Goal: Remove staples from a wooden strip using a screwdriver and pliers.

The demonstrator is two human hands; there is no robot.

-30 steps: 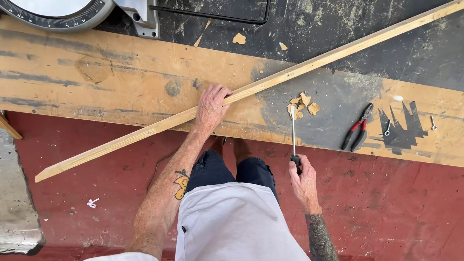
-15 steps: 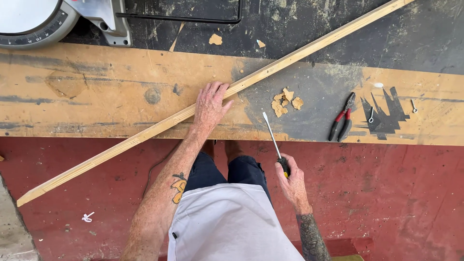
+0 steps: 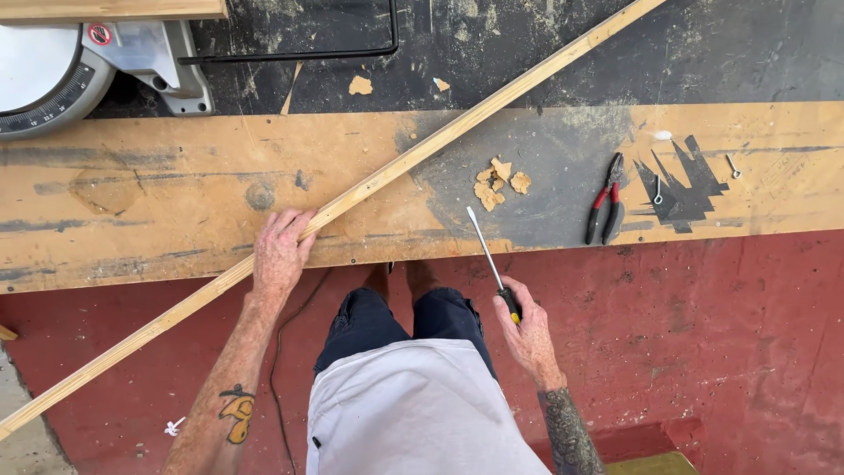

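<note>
Left hand clamped on one wooden strip; right hand grips one screwdriver — one pliers nearby.

Worn plywood bench with wooden strip, pliers, wood chips, saw.

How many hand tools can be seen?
2: a screwdriver in the right hand, tip over the bench, and red-handled pliers lying further right. Others may sit outside the picture.
</note>
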